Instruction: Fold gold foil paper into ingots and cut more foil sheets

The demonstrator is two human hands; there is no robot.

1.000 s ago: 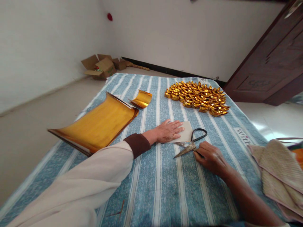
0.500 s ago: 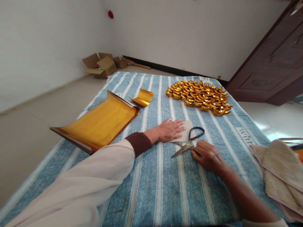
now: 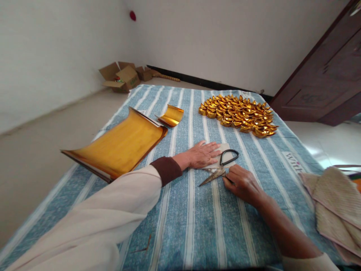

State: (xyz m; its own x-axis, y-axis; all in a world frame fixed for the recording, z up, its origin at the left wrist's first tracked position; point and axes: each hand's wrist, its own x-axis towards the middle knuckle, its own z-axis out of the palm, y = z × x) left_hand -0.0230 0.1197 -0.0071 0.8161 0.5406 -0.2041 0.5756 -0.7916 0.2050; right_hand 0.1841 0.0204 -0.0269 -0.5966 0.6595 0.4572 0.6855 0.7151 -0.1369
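My left hand [image 3: 203,154] lies flat with its fingers spread on a pale grey sheet of paper [image 3: 225,148], pressing it to the cloth. Closed around one handle of a pair of scissors [image 3: 216,174] is my right hand [image 3: 243,183]. The scissors' blades are spread and point left; one blade passes along the paper's near edge by my left hand, partly hidden. Their other black loop handle [image 3: 229,152] stands over the paper. Left of my hands lies a stack of large gold foil sheets [image 3: 121,141], curled at the edges, with a smaller curled gold piece [image 3: 172,116] beyond it.
Many folded gold foil ingots [image 3: 238,114] are massed at the table's far right. A blue striped cloth [image 3: 180,210] covers the table. Brown folded towels [image 3: 335,203] lie at the right edge. Open cardboard boxes [image 3: 121,77] stand on the floor at the back left.
My right hand has slid the scissors slightly left along the paper's near edge. The left hand stays flat on the paper.
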